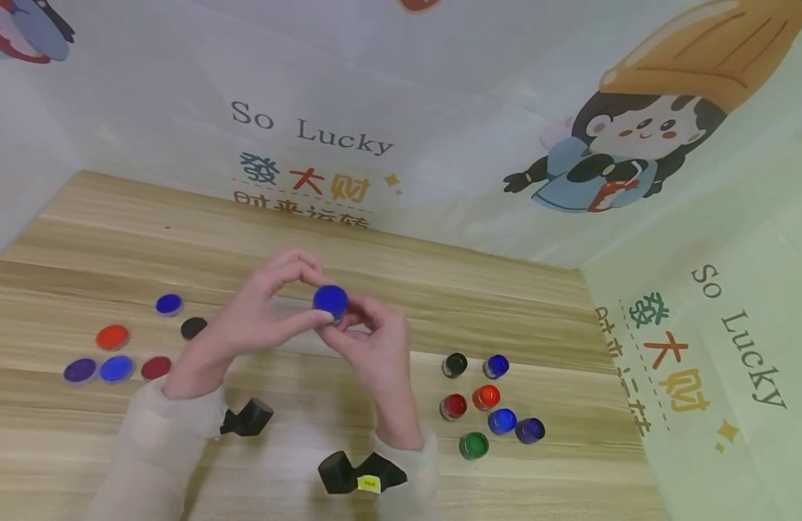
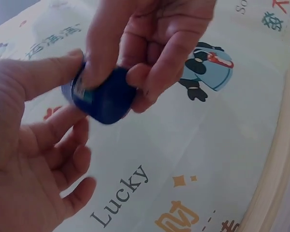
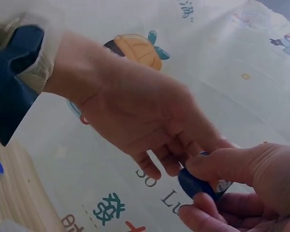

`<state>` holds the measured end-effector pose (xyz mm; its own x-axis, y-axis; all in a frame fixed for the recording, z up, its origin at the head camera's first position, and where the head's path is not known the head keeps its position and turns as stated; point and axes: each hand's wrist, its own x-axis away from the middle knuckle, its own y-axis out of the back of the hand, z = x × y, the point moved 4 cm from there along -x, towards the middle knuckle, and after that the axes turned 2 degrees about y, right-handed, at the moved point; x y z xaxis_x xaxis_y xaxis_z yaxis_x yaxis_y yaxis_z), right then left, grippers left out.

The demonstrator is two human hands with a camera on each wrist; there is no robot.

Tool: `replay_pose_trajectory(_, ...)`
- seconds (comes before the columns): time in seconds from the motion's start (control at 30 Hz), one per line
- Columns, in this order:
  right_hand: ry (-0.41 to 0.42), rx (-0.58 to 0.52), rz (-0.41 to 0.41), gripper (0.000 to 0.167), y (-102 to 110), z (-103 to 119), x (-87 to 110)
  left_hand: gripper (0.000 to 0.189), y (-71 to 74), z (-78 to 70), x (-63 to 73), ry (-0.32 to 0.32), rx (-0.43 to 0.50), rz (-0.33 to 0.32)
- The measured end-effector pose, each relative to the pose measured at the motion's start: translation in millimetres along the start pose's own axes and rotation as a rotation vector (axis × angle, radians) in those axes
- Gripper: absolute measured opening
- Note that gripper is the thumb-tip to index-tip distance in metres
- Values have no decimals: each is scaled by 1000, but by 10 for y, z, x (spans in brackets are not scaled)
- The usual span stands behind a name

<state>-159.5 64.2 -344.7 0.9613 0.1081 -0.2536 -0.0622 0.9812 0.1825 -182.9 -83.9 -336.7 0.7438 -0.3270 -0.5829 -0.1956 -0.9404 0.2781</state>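
Note:
A small blue paint jar [image 1: 330, 302], its round blue top turned toward the head camera, is held between both hands above the table. My left hand [image 1: 260, 307] pinches it from the left with thumb and index finger. From the lower right my right hand [image 1: 378, 344] grips the jar, its fingers curled behind. In the left wrist view, part of a label shows on the blue jar [image 2: 108, 99], beside the right thumb. The right wrist view has the jar [image 3: 195, 183] between the fingertips of both hands, which cover much of it.
Several paint jars stand at the right, among them a green one [image 1: 474, 445] and a black one [image 1: 454, 365]. Flat coloured discs lie at the left, including an orange disc [image 1: 112, 337] and a crimson disc [image 1: 156, 367]. A printed white cloth [image 1: 453, 166] surrounds the wooden table [image 1: 525, 311].

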Motion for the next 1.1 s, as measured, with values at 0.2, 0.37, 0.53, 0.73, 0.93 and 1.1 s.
replay_pose_trajectory(0.2, 22, -7, -63, 29, 1, 6, 10, 32, -25, -64, -2, 46, -74, -66)
replay_pose_trajectory(0.37, 58, -19, -30, 29, -5, 26, 16, 31, -10, -92, -3, 5, -52, 8)
replay_pose_trajectory(0.53, 48, -34, -16, 28, -15, 14, 28, 31, -12, -85, -1, 23, -68, 8)
replay_pose_trajectory(0.73, 48, -37, -24, 28, -21, 16, 38, 35, -13, -76, -6, 72, -87, -26)
replay_pose_trajectory(0.93, 39, -59, -23, 30, -20, 15, 30, 34, 58, -50, 29, 2, -7, 48)
replay_pose_trajectory(1.1, 25, -56, -17, 29, -26, 13, 33, 31, 60, -30, 24, 72, -19, 11)
